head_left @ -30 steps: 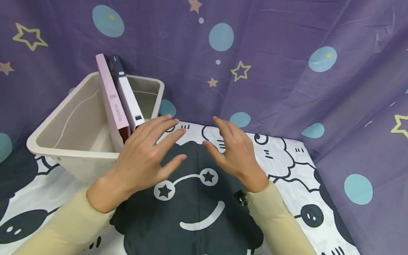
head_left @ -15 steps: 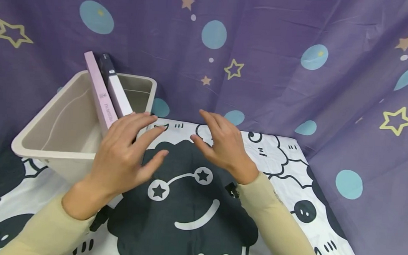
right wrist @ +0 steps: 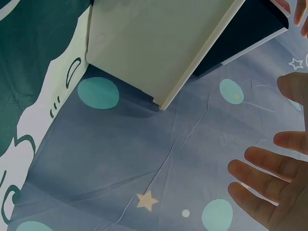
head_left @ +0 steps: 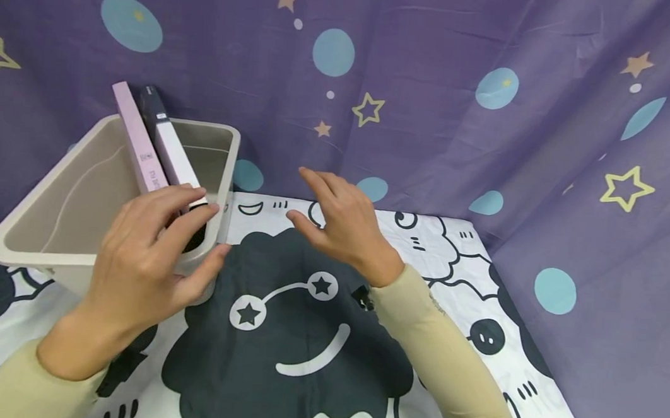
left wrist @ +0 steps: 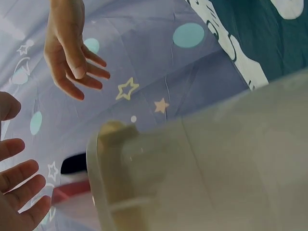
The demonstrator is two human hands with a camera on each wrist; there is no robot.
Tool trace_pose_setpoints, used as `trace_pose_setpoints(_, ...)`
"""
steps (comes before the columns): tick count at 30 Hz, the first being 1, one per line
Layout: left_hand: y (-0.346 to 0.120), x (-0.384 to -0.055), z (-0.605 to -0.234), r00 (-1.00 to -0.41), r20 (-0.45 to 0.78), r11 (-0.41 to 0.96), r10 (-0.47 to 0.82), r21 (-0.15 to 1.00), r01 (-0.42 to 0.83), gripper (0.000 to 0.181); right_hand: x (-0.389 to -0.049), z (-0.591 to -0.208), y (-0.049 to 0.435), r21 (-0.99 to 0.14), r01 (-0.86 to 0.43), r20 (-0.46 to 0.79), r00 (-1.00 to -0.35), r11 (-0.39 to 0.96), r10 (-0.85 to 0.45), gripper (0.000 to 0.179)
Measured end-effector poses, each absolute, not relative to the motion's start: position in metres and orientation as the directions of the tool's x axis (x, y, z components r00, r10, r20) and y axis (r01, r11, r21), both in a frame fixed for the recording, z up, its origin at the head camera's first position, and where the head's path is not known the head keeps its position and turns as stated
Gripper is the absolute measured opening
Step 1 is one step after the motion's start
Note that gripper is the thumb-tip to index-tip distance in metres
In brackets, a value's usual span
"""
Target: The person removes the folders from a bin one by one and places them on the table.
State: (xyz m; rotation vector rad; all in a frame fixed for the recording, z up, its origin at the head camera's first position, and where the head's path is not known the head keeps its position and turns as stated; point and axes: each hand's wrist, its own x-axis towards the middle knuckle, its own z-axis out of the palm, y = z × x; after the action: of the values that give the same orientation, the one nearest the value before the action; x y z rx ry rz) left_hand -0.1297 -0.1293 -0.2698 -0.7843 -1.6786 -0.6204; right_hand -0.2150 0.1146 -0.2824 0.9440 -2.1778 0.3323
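A beige plastic bin (head_left: 48,259) stands at the left in the head view. Two file binders lean upright inside it, a pink one (head_left: 139,139) and a white-and-black one (head_left: 174,153). My left hand (head_left: 139,262) is held over the bin's front right corner, fingers spread and slightly bent, hiding the binders' near ends. In the left wrist view its fingers (left wrist: 21,180) appear apart from the binders and grip nothing. To the right of the bin, my right hand (head_left: 348,225) hovers above the cloth with loosely extended fingers, holding nothing.
A black-and-white cloth with cartoon sheep (head_left: 306,321) covers the surface. Purple curtains (head_left: 431,113) with stars and blue spots rise behind and at the right. The bin stands close to the back curtain.
The view has turned left, so bin and curtain appear shifted. Both hands have moved left in the picture. The bin and binders look otherwise unchanged.
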Motion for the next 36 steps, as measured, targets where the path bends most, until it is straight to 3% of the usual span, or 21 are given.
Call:
trace_pose_setpoints(12,-0.153,-0.128,-0.272,-0.130,0.988,0.713,0.081,0.034,0.701,0.044,-0.219,-0.273,0.101,0.050,-0.724,0.717,-0.454,0.688,-0.529,0.060)
trace_pose_setpoints(36,-0.204,-0.130,-0.291,-0.197,0.980,0.807,0.019,0.102,0.582,0.050,-0.229,-0.252,0.077,0.039,-0.758,0.696,-0.446,0.651,-0.562,0.058)
